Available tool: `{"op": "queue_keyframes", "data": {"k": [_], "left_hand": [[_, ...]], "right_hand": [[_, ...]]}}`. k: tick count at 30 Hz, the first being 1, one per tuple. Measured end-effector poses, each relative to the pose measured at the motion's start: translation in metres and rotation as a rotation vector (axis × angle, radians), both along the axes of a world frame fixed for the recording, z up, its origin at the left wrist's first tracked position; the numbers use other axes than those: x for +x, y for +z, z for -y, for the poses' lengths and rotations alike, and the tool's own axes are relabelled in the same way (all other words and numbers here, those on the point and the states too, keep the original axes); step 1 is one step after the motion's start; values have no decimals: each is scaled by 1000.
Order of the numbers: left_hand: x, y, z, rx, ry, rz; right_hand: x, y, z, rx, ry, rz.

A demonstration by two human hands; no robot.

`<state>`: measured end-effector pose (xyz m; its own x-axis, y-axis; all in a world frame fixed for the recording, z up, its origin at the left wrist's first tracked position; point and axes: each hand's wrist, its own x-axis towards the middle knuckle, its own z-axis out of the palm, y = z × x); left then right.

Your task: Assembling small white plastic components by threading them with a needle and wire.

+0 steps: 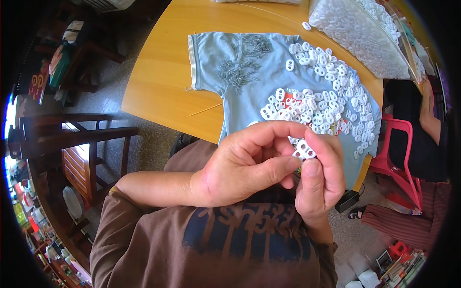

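My left hand (pixel 249 163) and my right hand (pixel 322 178) meet in front of my chest, both pinching a small white plastic piece with two holes (pixel 304 150). Thumb and forefinger of each hand close on it. Just beyond the hands, a pile of the same white pieces (pixel 319 103) lies on a light blue shirt (pixel 230 55) spread over the wooden table (pixel 158 72). A scatter of small metal pins (pixel 240 69) rests on the shirt's left part.
A clear bag full of white pieces (pixel 357 33) lies at the table's far right. A thin wooden stick (pixel 205 110) lies by the shirt. Dark wooden chairs (pixel 77 144) stand at left. Another person sits at right beside a red plastic chair (pixel 401 149).
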<state>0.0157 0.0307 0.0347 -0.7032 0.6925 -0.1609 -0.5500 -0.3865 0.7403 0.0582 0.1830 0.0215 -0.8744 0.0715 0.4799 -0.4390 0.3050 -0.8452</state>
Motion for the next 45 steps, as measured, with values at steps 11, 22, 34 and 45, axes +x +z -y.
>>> {"op": "queue_keyframes", "data": {"k": [11,22,34,45], "left_hand": [[0,4,0,-106,19,3],[2,4,-1,-138,63,68],[3,5,-2,-142,83,20],[3,4,-4,-161,105,35]], "right_hand": [[5,6,5,21,-52,67],[5,5,7,76,-88,109],[3,0,8,-37,-117,79],[6,6,11,-24,-127,188]]}}
